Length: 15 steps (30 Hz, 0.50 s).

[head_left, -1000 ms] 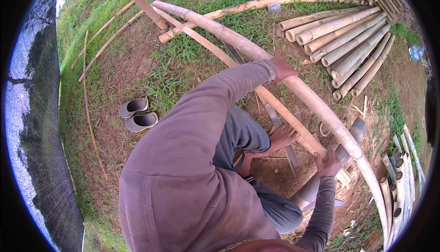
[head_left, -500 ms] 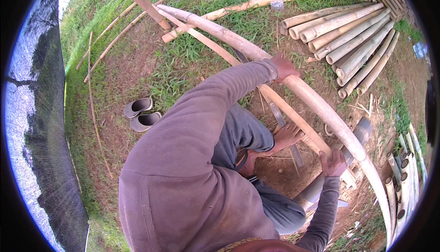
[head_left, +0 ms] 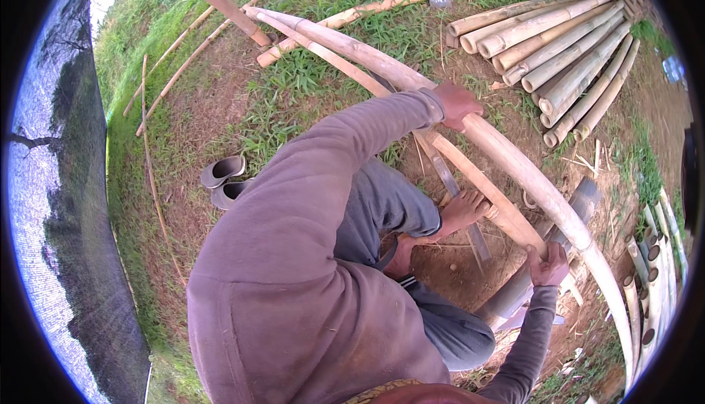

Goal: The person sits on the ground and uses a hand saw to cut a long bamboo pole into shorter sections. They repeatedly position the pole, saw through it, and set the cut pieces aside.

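Note:
A long whole bamboo pole (head_left: 510, 160) slants from the upper left to the lower right. My left hand (head_left: 457, 104) is closed over its upper side. Alongside it runs a split bamboo strip (head_left: 488, 197), pale on its cut face. My right hand (head_left: 547, 263) pinches the strip near its lower end, thumb on the near side. The strip passes beneath my left forearm, where part of it is hidden. My bare foot (head_left: 464, 210) is beside the strip's middle, and a thick dark log (head_left: 507, 303) lies beneath its lower end.
Cut bamboo poles (head_left: 547, 44) lie fanned out at the upper right, with more stacked behind. Several upright-looking poles (head_left: 652, 294) stand at the right. A flat dark bar (head_left: 445, 176) is near my foot. Slip-on shoes (head_left: 222, 172) sit on the left, by a dark mesh screen (head_left: 66, 184).
My right hand has shifted slightly to the right with the strip's lower end. My left hand keeps its grip on the pole. The whole view has moved a little.

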Motion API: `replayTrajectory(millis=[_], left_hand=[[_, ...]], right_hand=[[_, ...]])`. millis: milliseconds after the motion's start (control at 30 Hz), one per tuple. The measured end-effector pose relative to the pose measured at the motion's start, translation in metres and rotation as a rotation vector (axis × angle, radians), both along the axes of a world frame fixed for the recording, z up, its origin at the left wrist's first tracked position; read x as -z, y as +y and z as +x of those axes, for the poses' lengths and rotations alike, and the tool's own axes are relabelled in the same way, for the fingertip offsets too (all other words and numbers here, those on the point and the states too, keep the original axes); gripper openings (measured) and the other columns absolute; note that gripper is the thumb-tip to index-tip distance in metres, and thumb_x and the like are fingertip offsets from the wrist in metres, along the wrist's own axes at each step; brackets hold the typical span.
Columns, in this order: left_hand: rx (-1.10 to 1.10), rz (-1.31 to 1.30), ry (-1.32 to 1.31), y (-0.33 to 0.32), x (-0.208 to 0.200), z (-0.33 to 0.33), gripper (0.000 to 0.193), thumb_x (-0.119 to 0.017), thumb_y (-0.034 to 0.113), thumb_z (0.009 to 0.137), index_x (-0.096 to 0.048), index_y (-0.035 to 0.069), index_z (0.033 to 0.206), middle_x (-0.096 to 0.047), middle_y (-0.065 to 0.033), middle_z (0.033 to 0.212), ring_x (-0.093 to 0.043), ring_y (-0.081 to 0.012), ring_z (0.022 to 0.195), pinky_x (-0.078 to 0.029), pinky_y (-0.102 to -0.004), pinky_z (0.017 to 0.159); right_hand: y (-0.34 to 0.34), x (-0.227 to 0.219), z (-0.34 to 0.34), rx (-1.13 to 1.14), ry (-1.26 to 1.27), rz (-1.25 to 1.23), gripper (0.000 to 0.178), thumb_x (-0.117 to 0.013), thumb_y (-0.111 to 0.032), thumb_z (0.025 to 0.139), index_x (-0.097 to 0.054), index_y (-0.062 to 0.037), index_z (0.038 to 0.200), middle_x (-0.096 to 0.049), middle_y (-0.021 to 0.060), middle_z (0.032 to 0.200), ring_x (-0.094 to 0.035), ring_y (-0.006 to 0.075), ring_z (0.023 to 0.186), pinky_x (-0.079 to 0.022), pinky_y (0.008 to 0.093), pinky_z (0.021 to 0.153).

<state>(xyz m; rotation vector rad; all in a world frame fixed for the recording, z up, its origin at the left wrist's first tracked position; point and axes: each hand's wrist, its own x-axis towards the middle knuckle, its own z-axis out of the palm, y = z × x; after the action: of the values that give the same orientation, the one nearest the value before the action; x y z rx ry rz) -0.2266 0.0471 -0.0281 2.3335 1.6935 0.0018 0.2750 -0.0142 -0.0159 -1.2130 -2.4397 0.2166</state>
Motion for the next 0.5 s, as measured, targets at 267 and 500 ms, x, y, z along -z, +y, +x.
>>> replayTrajectory(millis=[267, 500], left_hand=[[0.186, -0.293, -0.334, -0.039, -0.044, 0.043, 0.071, -0.083, 0.063, 0.082, -0.07, 0.012, 0.129, -0.076, -0.0156, 0.109, -0.074, -0.0381, 0.101, -0.055, -0.0511, 0.088], [0.296, -0.14, -0.353, -0.045, -0.026, 0.039, 0.059, -0.084, 0.048, 0.083, -0.072, 0.014, 0.129, -0.076, -0.0148, 0.116, -0.07, -0.0407, 0.11, -0.053, -0.0518, 0.095]], right_hand=[[0.015, -0.008, 0.004, 0.02, -0.017, -0.015, 0.04, -0.088, -0.034, 0.08, -0.064, -0.0031, 0.09, -0.062, 0.0175, 0.08, -0.063, 0.0407, 0.074, -0.05, 0.0509, 0.066], [0.026, -0.004, -0.004, 0.041, -0.021, -0.033, 0.038, -0.088, -0.033, 0.08, -0.068, -0.0029, 0.092, -0.067, 0.0197, 0.085, -0.067, 0.0419, 0.077, -0.053, 0.0498, 0.069]])
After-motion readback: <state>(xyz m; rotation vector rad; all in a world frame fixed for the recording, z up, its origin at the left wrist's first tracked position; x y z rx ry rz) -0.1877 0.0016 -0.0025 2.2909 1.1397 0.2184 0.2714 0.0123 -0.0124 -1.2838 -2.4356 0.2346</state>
